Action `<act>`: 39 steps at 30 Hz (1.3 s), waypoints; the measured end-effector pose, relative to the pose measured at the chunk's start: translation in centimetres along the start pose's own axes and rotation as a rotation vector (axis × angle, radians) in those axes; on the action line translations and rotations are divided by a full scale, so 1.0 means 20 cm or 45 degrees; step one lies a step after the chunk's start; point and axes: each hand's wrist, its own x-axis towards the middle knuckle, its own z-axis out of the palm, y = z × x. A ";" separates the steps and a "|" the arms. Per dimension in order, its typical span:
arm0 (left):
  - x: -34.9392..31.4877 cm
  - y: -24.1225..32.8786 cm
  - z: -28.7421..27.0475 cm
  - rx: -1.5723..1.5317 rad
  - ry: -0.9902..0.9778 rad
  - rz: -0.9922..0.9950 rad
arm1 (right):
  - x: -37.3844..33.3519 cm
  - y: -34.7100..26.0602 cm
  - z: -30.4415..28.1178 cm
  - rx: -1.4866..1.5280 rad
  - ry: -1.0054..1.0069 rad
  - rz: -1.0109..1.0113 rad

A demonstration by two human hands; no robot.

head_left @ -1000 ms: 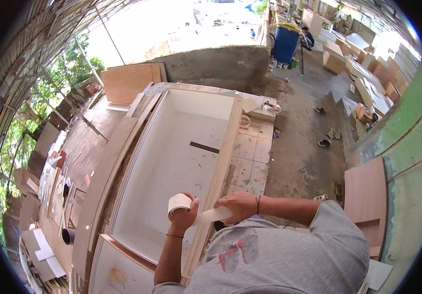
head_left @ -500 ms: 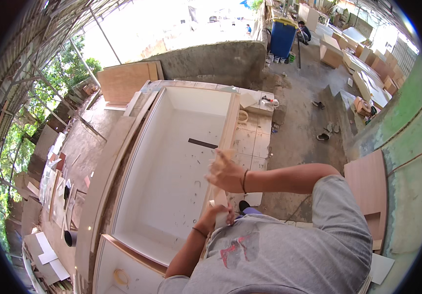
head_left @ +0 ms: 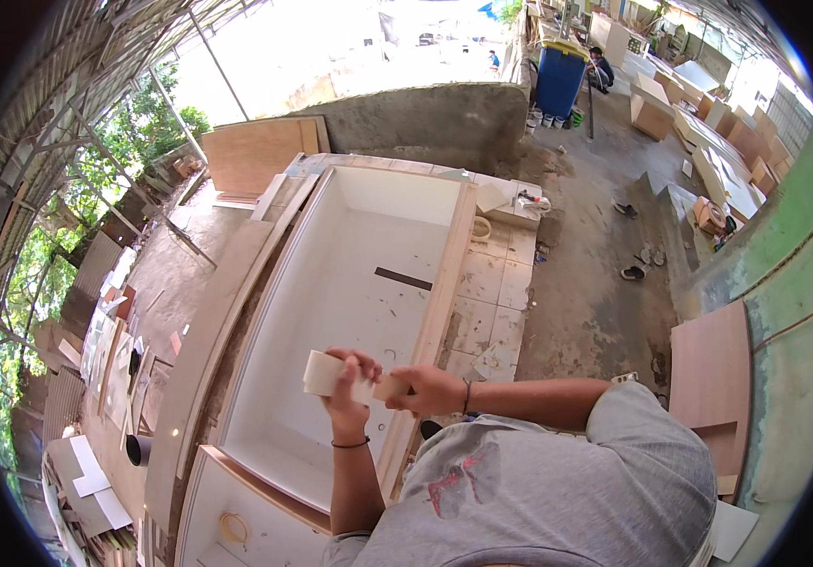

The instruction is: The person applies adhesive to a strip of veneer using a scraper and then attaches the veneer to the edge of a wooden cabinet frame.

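Your left hand (head_left: 348,386) grips the cream, cylindrical roll of tape-like sheet (head_left: 320,374) above the long white-lined wooden cabinet (head_left: 354,255) — likely light, bendable, best cupped around its outside — while your right hand (head_left: 427,389) pinches a small flat tan piece (head_left: 390,387).

A tile-topped desk (head_left: 488,281) is carrying a white-lined cabinet carcass (head_left: 350,269), which is lying with its open side up. Beside the carcass's far right corner, a pale yellow coil (head_left: 488,227) is resting flat on the desk.
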 end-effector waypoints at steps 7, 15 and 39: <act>-0.03 -0.24 -0.02 0.660 0.043 0.021 | 0.01 0.16 -0.04 0.527 0.056 0.184; 0.02 -0.22 -0.09 -0.526 0.201 -0.555 | -0.11 0.05 -0.01 -0.078 0.235 -0.721; -0.31 -0.40 -0.17 1.093 -0.620 -0.237 | -0.19 0.02 -0.11 -0.842 -0.092 -0.725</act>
